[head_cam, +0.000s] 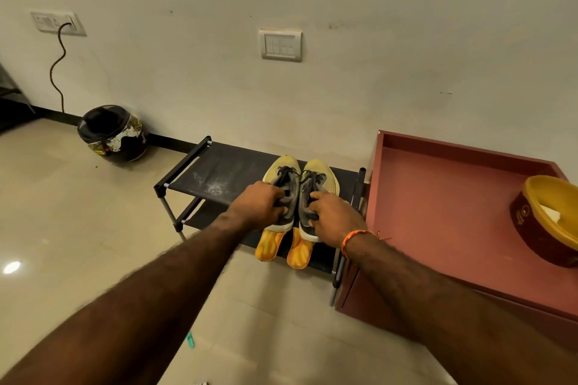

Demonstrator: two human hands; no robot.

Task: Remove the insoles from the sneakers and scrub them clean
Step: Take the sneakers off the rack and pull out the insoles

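The two sneakers (pixel 299 194) sit side by side on the top shelf of the shoe rack (pixel 219 172), toes toward the wall, heels toward the person, so their long axes run straight away from the arms. The left hand (pixel 261 205) grips the collar of the left shoe, fingers curled into its opening; the right hand (pixel 333 217) holds the right shoe the same way. Each grip is narrow, closed on its shoe. Two orange insoles (pixel 283 245) stick out from under the heels, on the rack's near side. I judge them already out. Right of the rack, a yellow bowl (pixel 549 219) on the red cabinet (pixel 438 212) holds something pale.
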